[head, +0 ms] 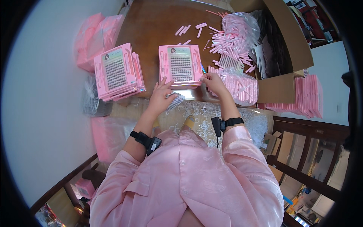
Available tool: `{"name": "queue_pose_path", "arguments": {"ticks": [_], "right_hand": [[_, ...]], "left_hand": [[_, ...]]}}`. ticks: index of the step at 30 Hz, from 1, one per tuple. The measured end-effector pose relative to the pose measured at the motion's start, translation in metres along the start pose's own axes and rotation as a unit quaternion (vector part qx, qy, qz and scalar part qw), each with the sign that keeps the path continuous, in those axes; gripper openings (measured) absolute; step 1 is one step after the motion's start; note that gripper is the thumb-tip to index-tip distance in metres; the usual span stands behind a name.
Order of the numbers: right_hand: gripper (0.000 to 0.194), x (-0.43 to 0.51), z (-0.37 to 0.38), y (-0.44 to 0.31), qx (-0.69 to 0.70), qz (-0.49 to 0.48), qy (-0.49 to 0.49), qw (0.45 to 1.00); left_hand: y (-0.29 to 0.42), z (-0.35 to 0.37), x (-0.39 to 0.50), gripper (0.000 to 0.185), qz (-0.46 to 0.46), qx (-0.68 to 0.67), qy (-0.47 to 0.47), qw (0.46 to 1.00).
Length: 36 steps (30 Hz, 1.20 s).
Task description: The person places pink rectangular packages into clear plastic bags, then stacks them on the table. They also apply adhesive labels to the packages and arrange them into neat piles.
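Observation:
A stack of pink false-eyelash kits [181, 66] lies squarely before me at the table's near edge. My left hand [163, 95] holds a sheet of small round stickers [176, 101] between thumb and fingers, other fingers touching the stack's lower left corner. At the lower right corner is my right hand [211, 82], thumb and forefinger pinched together; whether a sticker is between them is too small to tell. A second, less even stack of eyelash kits [115, 71] sits to the left.
Pink tubes [227, 42] spill from a plastic bag [244, 28] at the right, near a lash tray [231, 61] and another bag of tubes [239, 86]. An open cardboard box [276, 88] stands beyond them. Pink packages [95, 39] are at the left; shredded paper [205, 124] covers the floor.

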State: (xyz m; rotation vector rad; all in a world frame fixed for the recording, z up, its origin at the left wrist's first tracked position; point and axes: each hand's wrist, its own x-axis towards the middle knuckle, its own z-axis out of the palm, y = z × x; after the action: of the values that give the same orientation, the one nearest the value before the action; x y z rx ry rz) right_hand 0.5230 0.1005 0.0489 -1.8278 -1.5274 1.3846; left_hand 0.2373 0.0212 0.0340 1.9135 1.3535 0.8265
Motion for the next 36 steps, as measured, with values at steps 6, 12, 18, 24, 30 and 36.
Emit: {"name": "queue_pose_path", "arguments": {"ticks": [6, 12, 18, 24, 30, 36], "right_hand": [[0.02, 0.005, 0.002, 0.002, -0.045, -0.007, 0.017, 0.999], [0.02, 0.005, 0.017, 0.006, -0.181, -0.092, 0.104, 0.974], [0.031, -0.008, 0.031, 0.024, -0.045, -0.131, 0.249, 0.958], [0.042, -0.015, 0.062, 0.027, -0.033, -0.199, 0.282, 0.938], [0.039, -0.049, 0.069, -0.034, 0.29, -0.09, 0.233, 0.924], [0.039, -0.061, 0.096, -0.114, 0.404, -0.14, 0.122, 0.896]], "left_hand": [[-0.001, 0.0, 0.0, 0.02, -0.006, 0.003, -0.004, 1.0], [0.0, 0.0, 0.0, 0.02, -0.009, 0.002, -0.007, 1.0], [-0.002, 0.005, -0.004, 0.015, -0.015, -0.057, 0.036, 0.998], [-0.014, 0.017, 0.003, 0.022, -0.086, -0.262, 0.097, 0.956], [0.0, -0.007, 0.007, 0.025, -0.126, -0.4, 0.096, 0.903], [0.033, -0.096, -0.022, 0.02, 0.012, -0.344, 0.241, 0.907]]}}
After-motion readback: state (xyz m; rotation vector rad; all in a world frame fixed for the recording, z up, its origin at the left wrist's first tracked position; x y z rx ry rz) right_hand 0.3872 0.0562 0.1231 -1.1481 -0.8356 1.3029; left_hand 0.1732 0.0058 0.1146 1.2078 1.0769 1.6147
